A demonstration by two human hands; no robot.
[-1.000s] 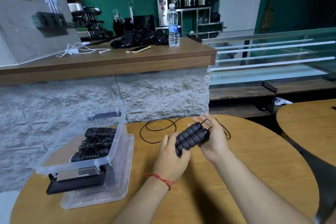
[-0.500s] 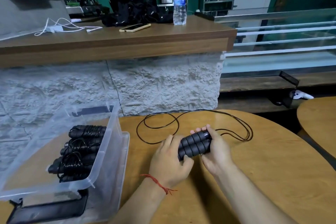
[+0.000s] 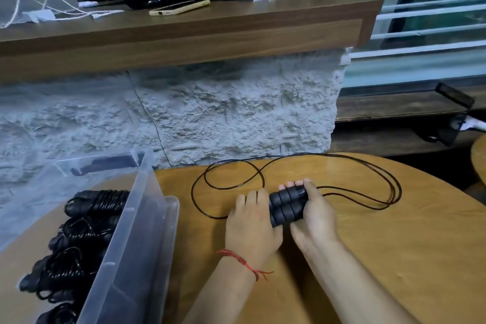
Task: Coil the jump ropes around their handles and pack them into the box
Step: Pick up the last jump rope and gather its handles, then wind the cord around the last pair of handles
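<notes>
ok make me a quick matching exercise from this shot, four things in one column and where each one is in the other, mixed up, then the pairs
Things
1. handles
2. loose rope
3. coiled ropes
4. phone

Places
A. on the counter
B. in the clear box
C. looped on the round table
D. held side by side by the left hand and right hand

Pairs: 1-D, 2-C, 3-B, 4-A
</notes>
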